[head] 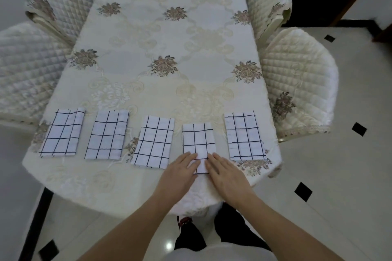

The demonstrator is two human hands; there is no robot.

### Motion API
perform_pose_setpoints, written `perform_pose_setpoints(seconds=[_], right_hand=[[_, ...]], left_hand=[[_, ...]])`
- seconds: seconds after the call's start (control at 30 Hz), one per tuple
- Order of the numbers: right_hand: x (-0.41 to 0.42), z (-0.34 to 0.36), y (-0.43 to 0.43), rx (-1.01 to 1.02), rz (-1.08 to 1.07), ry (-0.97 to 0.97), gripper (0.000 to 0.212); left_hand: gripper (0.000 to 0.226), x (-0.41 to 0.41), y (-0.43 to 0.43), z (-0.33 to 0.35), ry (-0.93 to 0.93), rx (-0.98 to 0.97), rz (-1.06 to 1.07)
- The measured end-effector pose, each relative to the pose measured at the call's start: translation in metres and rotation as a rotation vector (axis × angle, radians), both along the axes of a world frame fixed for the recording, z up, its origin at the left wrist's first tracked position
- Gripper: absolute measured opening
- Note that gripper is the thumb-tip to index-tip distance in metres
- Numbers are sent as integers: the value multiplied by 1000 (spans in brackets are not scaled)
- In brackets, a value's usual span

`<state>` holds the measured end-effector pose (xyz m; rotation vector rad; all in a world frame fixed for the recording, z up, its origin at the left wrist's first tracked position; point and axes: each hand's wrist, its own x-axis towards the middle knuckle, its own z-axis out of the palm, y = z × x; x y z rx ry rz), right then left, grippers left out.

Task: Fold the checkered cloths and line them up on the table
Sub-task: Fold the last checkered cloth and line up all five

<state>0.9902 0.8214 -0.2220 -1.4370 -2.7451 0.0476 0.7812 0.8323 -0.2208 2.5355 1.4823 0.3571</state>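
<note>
Several folded white cloths with a dark check lie in a row along the near part of the table (161, 40). From the left they are a first cloth (62, 132), a second cloth (107, 134), a third cloth (153, 142), a fourth cloth (198, 140) and a fifth cloth (245, 135). My left hand (180, 170) lies flat on the near left corner of the fourth cloth. My right hand (224, 172) lies flat on its near right corner. Both hands have straight fingers and cover that cloth's near edge.
The table wears a cream tablecloth with flower patterns. Quilted chairs stand on the left (25, 70) and right (301, 87), with more at the far corners. The near table edge (127, 201) curves just in front of me. Tiled floor lies to the right.
</note>
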Motion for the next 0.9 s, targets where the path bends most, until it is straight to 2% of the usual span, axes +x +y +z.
perform_pose_setpoints(seconds=[0.07,0.17,0.23,0.57,0.9], right_hand=[[-3,0,1,1,-28,4,48],[-4,4,9,-43,-87,9,57],[-2,5,15,-44,-103,1,52],[-7,14,25,-135,-187,49,68],[-16,24,26,-163,-226,98,65]], left_hand=[[50,0,6,-2,-20,16,0],[49,1,15,-5,-36,26,-14],[48,2,21,-7,-43,23,-26],[46,4,37,-5,-60,34,-52],[45,-2,38,-7,-54,20,-51]])
